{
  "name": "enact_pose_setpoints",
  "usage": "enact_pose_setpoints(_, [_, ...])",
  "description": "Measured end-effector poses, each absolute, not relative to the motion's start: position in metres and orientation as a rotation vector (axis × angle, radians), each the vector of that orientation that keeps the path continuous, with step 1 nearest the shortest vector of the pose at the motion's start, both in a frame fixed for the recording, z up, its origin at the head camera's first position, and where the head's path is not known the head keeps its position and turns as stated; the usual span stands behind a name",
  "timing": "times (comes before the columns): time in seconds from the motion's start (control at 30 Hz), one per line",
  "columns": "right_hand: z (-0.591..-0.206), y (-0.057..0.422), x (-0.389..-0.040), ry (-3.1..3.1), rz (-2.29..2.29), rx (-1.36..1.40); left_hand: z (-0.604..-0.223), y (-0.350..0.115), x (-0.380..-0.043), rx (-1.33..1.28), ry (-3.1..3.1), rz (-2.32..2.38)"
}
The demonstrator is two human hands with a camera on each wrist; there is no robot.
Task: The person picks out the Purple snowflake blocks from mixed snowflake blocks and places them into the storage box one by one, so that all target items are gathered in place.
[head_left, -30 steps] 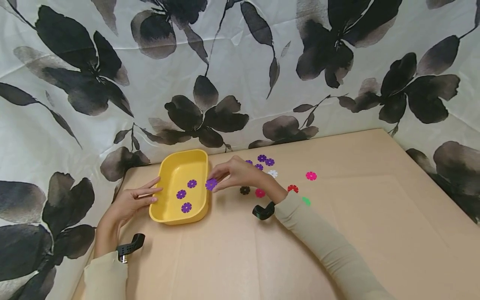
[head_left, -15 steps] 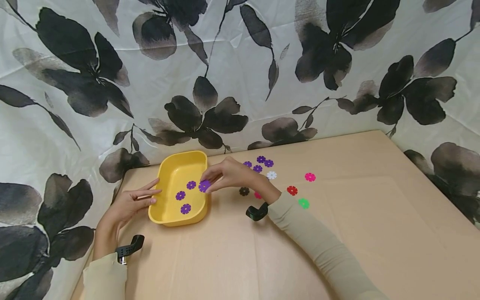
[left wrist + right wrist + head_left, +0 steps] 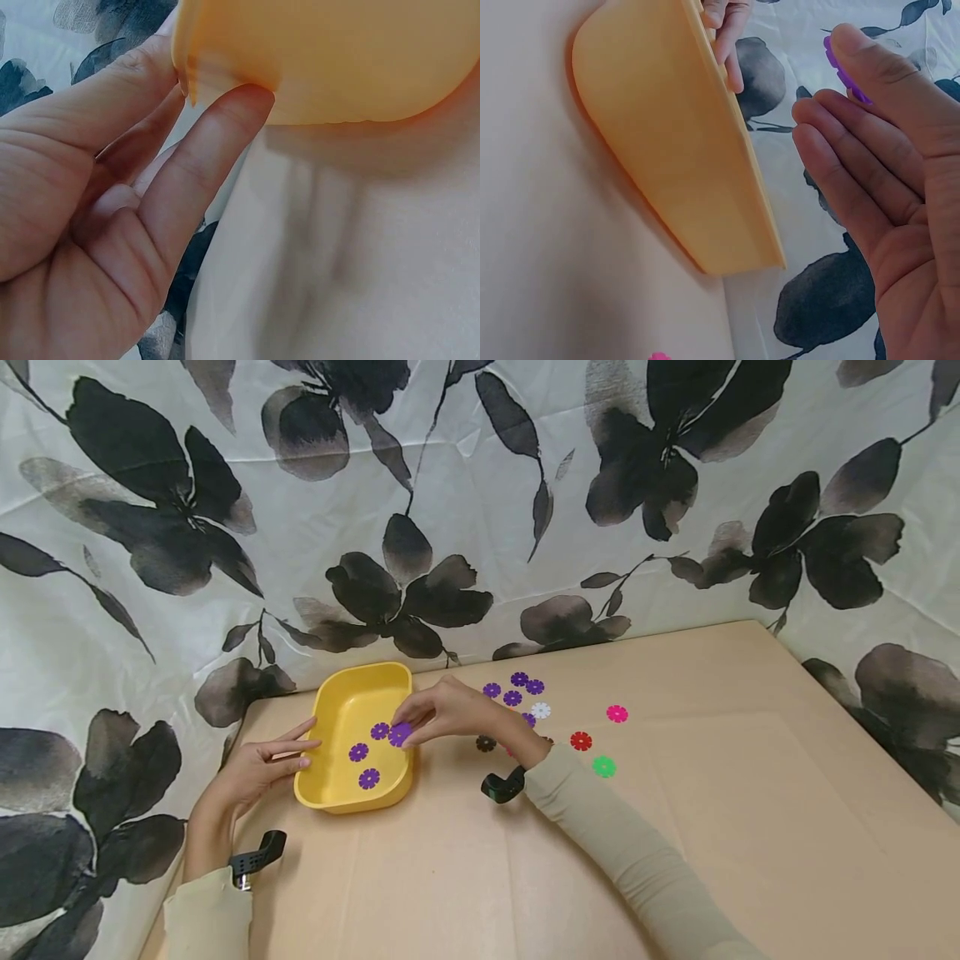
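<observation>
The right hand [image 3: 448, 710] pinches a purple flower-shaped disc [image 3: 400, 734] between thumb and fingertips, above the right side of a yellow plastic tub [image 3: 397, 792]. In the right wrist view that purple disc [image 3: 843, 69] shows edge-on behind the thumb, higher than the tub's rim. Three other purple discs [image 3: 368, 778] lie on the tub floor. On the tub's left side the left hand [image 3: 258, 768] holds the rim. Seen from the left wrist, one fingertip [image 3: 255, 97] presses the tub's outer wall while other fingers reach over the edge.
Several purple discs [image 3: 512, 697] lie right of the tub, with a white disc [image 3: 541, 710] and a black one [image 3: 486, 743]. Farther right are pink [image 3: 617, 714], red [image 3: 581, 741] and green [image 3: 603, 767] discs. A floral cloth [image 3: 450, 460] hangs behind the table [image 3: 675, 693].
The right hand has moved left with its purple disc, from the tub's right rim to over its inside. The left hand keeps its hold on the tub.
</observation>
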State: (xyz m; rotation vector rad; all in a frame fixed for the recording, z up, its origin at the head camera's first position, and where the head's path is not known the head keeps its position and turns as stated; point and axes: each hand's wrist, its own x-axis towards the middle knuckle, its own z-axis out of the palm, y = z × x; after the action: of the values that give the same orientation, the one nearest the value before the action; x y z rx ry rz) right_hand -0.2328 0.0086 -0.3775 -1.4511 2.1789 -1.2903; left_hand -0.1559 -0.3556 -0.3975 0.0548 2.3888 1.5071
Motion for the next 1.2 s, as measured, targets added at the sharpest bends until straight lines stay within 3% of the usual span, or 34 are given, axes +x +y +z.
enact_pose_setpoints(1.2, [-0.379,-0.029,-0.257,2.104,-1.21,-1.364,-0.402,-0.357,-0.157,0.059,2.357,1.53])
